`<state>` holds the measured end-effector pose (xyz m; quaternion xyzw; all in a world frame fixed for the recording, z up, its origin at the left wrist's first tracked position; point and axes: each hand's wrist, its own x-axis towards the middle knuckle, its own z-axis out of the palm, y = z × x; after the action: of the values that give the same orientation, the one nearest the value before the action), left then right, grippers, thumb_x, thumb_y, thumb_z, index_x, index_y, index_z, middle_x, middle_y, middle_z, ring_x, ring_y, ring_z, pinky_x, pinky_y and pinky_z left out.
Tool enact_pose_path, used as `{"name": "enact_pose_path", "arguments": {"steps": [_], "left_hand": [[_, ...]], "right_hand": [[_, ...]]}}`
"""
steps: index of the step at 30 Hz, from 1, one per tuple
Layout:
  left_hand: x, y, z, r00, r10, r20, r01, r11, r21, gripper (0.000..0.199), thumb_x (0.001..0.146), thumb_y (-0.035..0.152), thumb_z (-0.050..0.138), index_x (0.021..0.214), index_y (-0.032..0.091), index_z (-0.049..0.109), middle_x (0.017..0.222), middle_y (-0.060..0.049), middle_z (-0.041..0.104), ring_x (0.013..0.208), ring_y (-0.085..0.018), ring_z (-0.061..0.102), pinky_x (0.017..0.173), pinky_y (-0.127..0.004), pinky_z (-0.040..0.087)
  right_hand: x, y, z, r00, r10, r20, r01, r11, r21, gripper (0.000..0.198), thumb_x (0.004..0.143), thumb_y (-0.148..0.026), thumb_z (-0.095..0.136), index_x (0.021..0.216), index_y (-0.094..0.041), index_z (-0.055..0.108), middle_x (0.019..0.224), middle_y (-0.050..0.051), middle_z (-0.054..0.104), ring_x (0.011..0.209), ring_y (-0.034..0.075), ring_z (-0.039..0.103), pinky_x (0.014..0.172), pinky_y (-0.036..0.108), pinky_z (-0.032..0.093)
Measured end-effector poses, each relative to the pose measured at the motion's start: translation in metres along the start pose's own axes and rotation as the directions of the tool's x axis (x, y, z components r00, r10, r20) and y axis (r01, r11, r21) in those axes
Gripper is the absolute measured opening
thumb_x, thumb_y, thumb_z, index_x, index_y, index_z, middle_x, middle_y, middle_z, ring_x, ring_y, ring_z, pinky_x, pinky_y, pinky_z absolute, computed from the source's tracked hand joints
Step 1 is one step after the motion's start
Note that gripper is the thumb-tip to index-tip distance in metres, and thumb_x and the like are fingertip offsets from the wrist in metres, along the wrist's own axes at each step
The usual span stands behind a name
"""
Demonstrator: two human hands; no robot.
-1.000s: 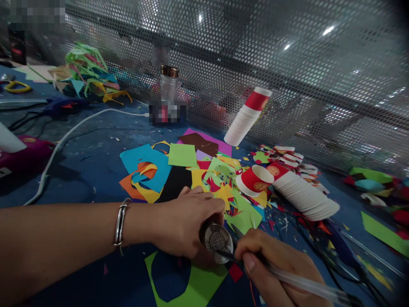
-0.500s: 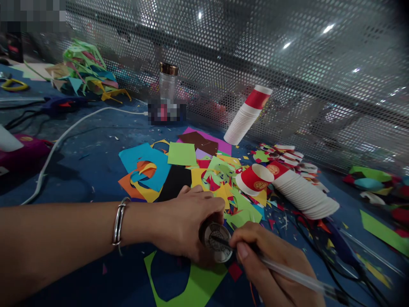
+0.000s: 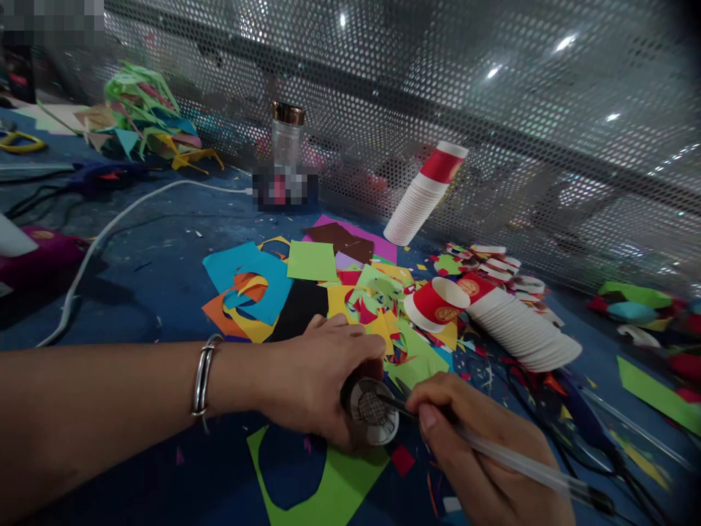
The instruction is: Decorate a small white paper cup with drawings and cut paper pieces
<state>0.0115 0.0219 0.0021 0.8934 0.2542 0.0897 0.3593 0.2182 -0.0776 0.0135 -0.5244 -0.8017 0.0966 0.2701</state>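
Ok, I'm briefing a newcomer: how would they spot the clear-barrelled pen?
From the perforated grey metal screen, come down the blue tabletop past coloured paper scraps. The left hand holds a round thing with a dark grid on its pale surface; the right hand points the pen at it. Unlike the thin clear rod farther right, the pen has a black end.

A stack of cups (image 3: 421, 201) stands on the blue desk (image 3: 164, 292) near a perforated screen (image 3: 339, 109), while a second stack (image 3: 526, 332) lies on its side with a red cup (image 3: 435, 305) just beside its red end. Left of that cup spread paper scraps (image 3: 377, 292), a blue sheet (image 3: 277, 285) and a purple sheet (image 3: 383, 243). Farther left, a white cable (image 3: 186, 183) curves below a heap of cut paper (image 3: 139, 102), with a jar (image 3: 288, 142) near the screen.
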Motion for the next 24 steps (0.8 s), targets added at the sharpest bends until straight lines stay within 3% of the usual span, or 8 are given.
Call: {"name": "enact_pose_path", "arguments": {"steps": [8, 24], "left_hand": [[-0.0005, 0.0024, -0.0020, 0.999, -0.014, 0.032, 0.014, 1.000, 0.020, 0.050, 0.065, 0.052, 0.081, 0.096, 0.025, 0.052, 0.099, 0.001, 0.057, 0.092, -0.022, 0.047, 0.079, -0.035, 0.032], [0.0000, 0.0004, -0.0023, 1.000, -0.004, 0.026, 0.004, 1.000, -0.019, 0.048, 0.064, 0.050, 0.081, 0.095, 0.026, 0.054, 0.097, 0.004, 0.059, 0.091, -0.020, 0.048, 0.077, -0.034, 0.030]], "right_hand": [[-0.0014, 0.0013, -0.0030, 0.998, -0.054, -0.014, 0.054, 0.998, -0.022, 0.020, 0.097, -0.019, 0.043, 0.085, -0.024, 0.057, 0.057, -0.006, 0.058, 0.044, 0.010, 0.055, 0.042, 0.022, 0.039], [-0.0042, -0.0046, -0.0077, 0.997, -0.059, 0.056, 0.060, 0.998, -0.018, 0.024, 0.096, -0.015, 0.039, 0.082, -0.025, 0.055, 0.060, -0.005, 0.059, 0.048, 0.010, 0.057, 0.043, 0.021, 0.041]]}}
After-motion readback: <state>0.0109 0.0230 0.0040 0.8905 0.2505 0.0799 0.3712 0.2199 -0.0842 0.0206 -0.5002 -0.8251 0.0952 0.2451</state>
